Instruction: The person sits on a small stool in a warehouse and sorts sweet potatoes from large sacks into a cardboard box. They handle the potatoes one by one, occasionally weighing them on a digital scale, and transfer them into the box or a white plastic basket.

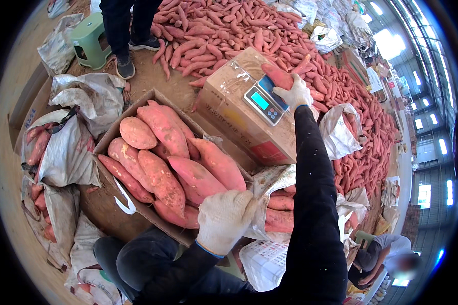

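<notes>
My right hand [295,94], in a white knit glove, grips a large sweet potato [278,75] at the far end of a small digital scale [264,102]. Whether the sweet potato rests on the scale's blue platform cannot be told. Its display glows. Under the scale is a taped cardboard carton [229,97]. My left hand [223,221], gloved too, is curled into a fist over the near right corner of an open cardboard box [116,124]. No object shows in it; its palm is hidden. Several big sweet potatoes [162,183] fill that box.
A large heap of sweet potatoes [221,34] spreads behind the carton. Woven sacks [66,148] line the left; another sack [341,131] stands right. A white plastic basket [263,263] sits near my knees. One person stands by a green stool [91,40]; another person [381,255] sits right.
</notes>
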A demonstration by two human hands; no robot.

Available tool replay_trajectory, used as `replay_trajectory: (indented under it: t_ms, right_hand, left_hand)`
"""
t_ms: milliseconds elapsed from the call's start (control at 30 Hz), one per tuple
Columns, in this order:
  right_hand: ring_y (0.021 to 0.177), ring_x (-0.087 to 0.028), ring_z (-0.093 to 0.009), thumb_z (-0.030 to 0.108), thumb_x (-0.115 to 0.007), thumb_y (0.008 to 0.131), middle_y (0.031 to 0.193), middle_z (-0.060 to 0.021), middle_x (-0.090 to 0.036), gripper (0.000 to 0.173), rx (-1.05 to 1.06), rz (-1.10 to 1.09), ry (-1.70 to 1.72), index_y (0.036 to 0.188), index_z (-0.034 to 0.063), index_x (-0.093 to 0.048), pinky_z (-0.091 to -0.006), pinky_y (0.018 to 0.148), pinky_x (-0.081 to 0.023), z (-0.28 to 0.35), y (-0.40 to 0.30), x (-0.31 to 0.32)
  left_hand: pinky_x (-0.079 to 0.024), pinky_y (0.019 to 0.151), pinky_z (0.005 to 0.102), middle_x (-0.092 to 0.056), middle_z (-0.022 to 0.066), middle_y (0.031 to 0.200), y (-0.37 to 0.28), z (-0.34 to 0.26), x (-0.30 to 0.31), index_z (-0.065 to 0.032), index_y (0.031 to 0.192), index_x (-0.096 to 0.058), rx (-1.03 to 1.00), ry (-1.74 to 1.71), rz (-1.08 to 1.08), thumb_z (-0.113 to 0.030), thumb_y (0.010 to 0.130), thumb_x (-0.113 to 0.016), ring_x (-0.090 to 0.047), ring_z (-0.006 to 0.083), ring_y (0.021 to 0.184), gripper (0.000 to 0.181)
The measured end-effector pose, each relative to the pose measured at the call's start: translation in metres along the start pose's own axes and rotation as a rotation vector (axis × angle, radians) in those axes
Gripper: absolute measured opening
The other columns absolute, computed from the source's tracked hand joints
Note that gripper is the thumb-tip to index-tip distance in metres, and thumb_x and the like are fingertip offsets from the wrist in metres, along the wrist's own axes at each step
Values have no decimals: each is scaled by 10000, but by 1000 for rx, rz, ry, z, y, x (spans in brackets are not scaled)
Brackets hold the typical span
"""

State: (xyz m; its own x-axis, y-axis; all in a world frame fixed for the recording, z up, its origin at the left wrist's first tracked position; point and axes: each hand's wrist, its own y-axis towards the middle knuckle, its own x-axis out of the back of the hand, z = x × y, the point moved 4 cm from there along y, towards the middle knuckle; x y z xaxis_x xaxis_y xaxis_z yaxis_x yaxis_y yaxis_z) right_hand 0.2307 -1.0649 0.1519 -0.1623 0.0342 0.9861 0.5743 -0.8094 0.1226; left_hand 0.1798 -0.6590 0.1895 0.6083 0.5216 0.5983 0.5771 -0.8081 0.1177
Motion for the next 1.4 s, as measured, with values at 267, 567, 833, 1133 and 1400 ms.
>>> replay_trajectory:
  t_ms: [267,567,833,1133,1400]
  right_hand:
    - [1283,-548,-345,587,-827,622,1452,-116,-525,1031,-21,20,-17,1481,172,-437,-527,1031,-446,4,-1,1]
    - [1291,-537,-368,601,-815,644,1453,-187,-511,1061,-52,11,72,1488,97,-414,-506,1054,-435,23,9,18]
    - [1302,-518,-380,439,-869,625,1401,-288,-524,1100,120,-46,-28,1450,-98,-378,-389,1096,-408,-22,13,-26]
    - [1220,-517,-270,527,-622,902,1375,-157,-515,784,-380,341,1781,1436,1,-392,-408,1009,-451,4,-249,-5]
    - [1310,-481,-277,381,-641,867,1458,-177,-450,791,-279,678,1761,1493,-1,-345,-391,1094,-391,56,-446,3]
  left_hand:
    - [-515,649,451,-672,115,783,-5,5,0,-71,883,-679,4,-1,-40,-198,872,-658,-657,326,730,129]
    - [-515,567,440,-643,70,711,1,0,-3,-116,894,-677,-87,89,-57,-242,895,-628,-656,293,662,135]
    - [-436,491,373,-567,-16,633,-25,-9,-43,-162,837,-641,-131,209,38,-266,851,-608,-614,163,631,110]
    - [-505,618,434,-632,65,892,-21,47,57,-75,938,-627,-2,104,-672,-168,813,-608,-630,283,721,157]
    - [-524,822,385,-694,155,964,-57,169,153,-75,1136,-692,522,-176,-891,-280,882,-651,-670,328,895,329]
